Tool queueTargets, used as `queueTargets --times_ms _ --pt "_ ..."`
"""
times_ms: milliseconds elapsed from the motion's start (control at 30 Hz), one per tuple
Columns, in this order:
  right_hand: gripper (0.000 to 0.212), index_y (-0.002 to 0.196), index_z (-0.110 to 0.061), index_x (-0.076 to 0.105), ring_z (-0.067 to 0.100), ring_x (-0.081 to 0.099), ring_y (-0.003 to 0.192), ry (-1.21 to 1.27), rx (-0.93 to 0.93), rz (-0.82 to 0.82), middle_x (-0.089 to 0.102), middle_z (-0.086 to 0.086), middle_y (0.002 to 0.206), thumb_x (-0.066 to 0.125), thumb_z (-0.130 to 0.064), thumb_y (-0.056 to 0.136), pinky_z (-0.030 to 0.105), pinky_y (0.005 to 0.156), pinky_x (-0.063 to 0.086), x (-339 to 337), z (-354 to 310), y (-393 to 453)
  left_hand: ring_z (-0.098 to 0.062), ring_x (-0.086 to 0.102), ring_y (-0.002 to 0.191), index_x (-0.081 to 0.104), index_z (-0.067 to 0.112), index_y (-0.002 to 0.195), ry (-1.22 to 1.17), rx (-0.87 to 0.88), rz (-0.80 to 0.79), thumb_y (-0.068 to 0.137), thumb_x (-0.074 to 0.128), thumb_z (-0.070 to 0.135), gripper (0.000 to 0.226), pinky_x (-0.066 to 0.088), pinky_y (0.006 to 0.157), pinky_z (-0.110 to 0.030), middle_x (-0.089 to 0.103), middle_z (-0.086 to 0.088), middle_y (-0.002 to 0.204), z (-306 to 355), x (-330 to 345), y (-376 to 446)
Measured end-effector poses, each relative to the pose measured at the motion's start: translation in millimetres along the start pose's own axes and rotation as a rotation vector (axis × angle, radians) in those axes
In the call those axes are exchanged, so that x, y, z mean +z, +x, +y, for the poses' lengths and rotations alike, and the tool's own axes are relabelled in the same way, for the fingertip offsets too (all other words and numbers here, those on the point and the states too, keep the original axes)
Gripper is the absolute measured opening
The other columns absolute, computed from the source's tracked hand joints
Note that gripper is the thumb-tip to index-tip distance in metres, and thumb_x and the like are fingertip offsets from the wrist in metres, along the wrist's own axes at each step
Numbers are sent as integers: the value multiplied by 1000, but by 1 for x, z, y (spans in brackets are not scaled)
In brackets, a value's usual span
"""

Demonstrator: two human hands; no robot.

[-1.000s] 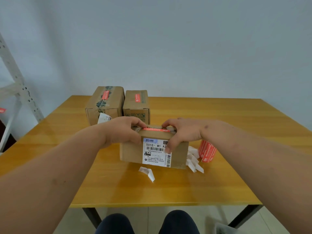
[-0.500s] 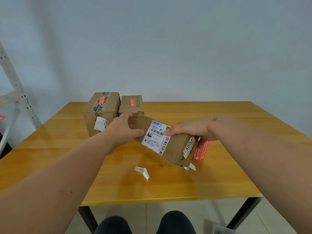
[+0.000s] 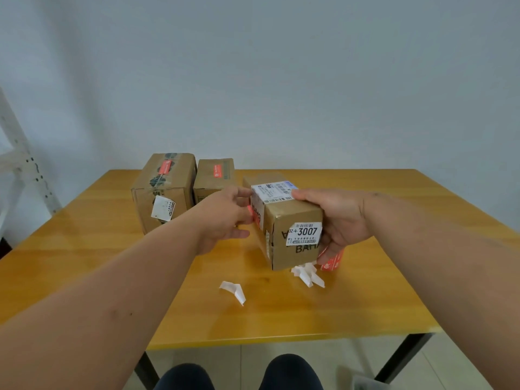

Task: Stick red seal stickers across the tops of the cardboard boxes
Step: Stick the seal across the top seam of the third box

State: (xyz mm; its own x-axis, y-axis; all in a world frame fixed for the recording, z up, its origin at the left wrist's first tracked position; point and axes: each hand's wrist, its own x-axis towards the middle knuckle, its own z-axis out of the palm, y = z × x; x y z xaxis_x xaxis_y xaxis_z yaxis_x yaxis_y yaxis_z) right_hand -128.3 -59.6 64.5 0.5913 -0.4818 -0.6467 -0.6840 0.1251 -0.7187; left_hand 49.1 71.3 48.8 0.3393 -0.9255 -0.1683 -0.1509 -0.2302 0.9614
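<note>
1. At the far left a white metal rack (image 3: 19, 164) stood, cut off by the edge of the picture.
2. On the back left of the wooden table (image 3: 112, 249) stood a big box (image 3: 166, 190) with a red sticker (image 3: 165, 167) on its top and dark tape along it; a white label on its front had begun to peel.
3. Just beside it stood a smaller box (image 3: 214, 175), also with a red sticker (image 3: 217, 171) on top.
4. The left hand (image 3: 225, 218) was at the left side of the held box (image 3: 289, 229), its fingers loosely spread; I could not tell if they touched it.
5. The held box was above the table, tilted, with a barcode label facing up and a white label "3007" toward the camera. Its red seal showed only as a small red strip behind the left fingers.
6. The right hand (image 3: 342, 220) gripped this box, thumb on top and fingers under it.
7. White paper scraps (image 3: 308, 273) lay below the box, another scrap (image 3: 233, 291) nearer the camera.
8. A stack of red stickers (image 3: 333, 261) was mostly hidden behind the right hand.
</note>
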Motion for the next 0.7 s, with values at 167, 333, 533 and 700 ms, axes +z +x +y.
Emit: queueTargets --times_ms 167,333,533,700 --pt "70 120 -18 60 38 63 103 31 -4 99 66 17 113 35 -73 85 54 95 46 2 -11 16 -18 60 110 52 23 135 103 6 -10 90 49 -9 56 54 90 -36 54 3 133 -2 -5 17" --pt "57 113 -25 59 31 64 96 78 -68 165 67 12 109 35 -70 88 46 85 53 9 -24 45 -11 61 107 57 37 122 183 66 -28 92 55 8 42 51 95 -36 65 10 118 -7 -9 30" --pt "46 111 -32 59 22 64 96 156 -131 229 71 4 100 34 -65 92 38 80 55 11 -41 87 -12 60 92 45 40 136 541 129 92 89 57 23 52 50 77 -24 63 5 116 -9 -21 57" --pt "26 113 -28 57 19 61 96 235 -121 309 62 2 97 37 -39 99 37 89 54 9 -43 111 -22 28 137 30 38 147 991 123 192 94 50 36 56 20 110 -47 39 10 148 -11 -24 76"
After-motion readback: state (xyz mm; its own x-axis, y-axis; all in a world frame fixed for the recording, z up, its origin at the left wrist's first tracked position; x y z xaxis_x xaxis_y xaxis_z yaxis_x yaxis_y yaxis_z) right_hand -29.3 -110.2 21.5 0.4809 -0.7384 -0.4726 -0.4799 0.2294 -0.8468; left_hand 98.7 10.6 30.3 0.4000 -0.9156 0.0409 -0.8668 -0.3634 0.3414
